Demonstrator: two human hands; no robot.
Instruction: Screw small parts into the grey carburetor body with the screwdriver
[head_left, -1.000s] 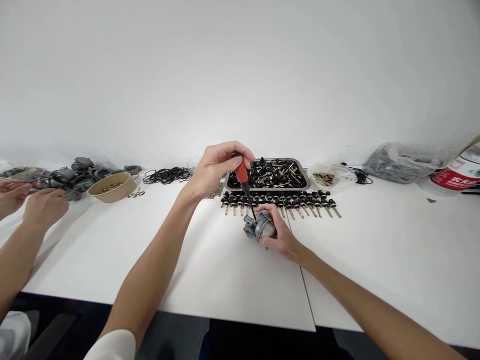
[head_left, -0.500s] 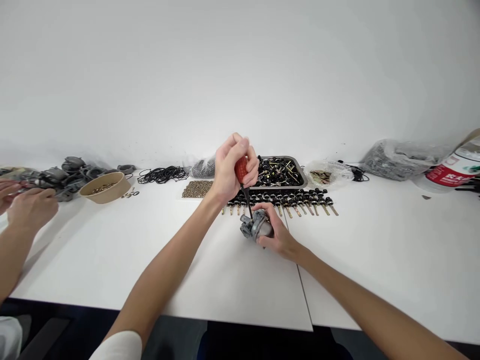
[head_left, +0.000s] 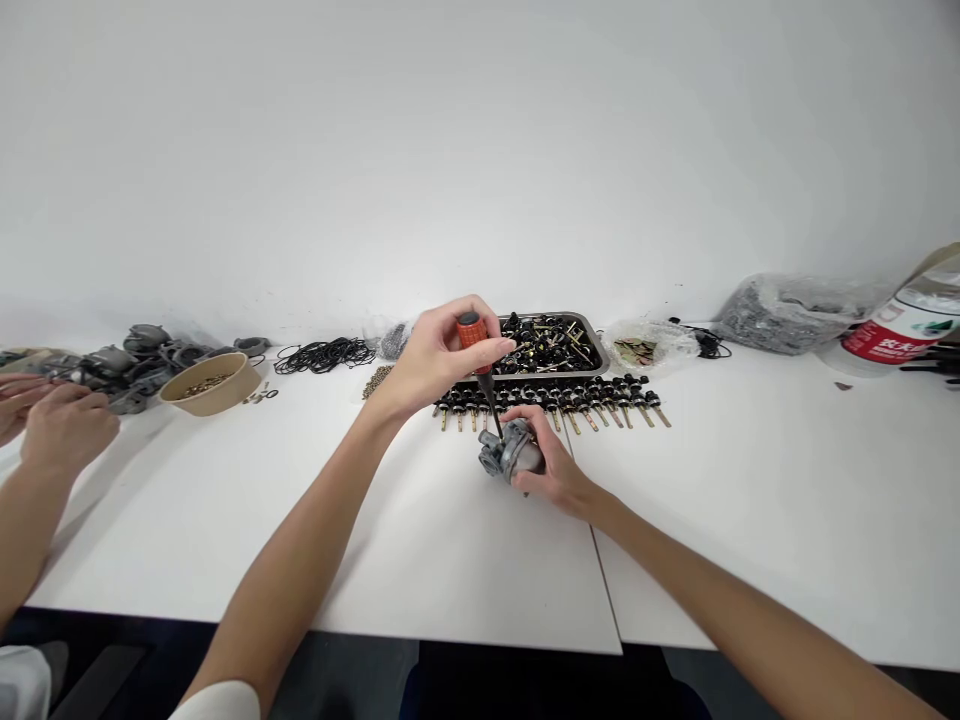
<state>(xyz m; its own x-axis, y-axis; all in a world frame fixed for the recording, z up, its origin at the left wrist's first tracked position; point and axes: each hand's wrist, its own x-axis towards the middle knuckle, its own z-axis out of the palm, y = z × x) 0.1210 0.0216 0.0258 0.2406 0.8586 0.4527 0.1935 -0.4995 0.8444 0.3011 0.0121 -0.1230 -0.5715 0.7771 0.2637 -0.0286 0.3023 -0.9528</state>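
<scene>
My left hand [head_left: 444,352] is closed round the red handle of a screwdriver [head_left: 473,335], thumb laid across its front and the dark butt showing above. The shaft slants down, its tip at the top of a grey metal carburetor [head_left: 516,450]. Fingers and thumb of my right hand [head_left: 553,468] wrap the carburetor's right side, keeping it low over the white table. Exactly where the tip sits in the carburetor is too small to make out. Just behind it runs a row of black-topped parts with brass-coloured stems [head_left: 600,400].
Behind the row stands a metal tray [head_left: 604,352] of similar parts. To the left are black rubber rings [head_left: 324,354], a tan bowl [head_left: 247,380] and grey castings [head_left: 146,345] by a co-worker's hands [head_left: 67,425]. Plastic bags [head_left: 787,312] and a large labelled bottle [head_left: 892,340] lie right.
My left hand has loosened from a fist over the screwdriver's top and shifted left and down, uncovering the handle's end. My right hand and the carburetor stay nearly in place.
</scene>
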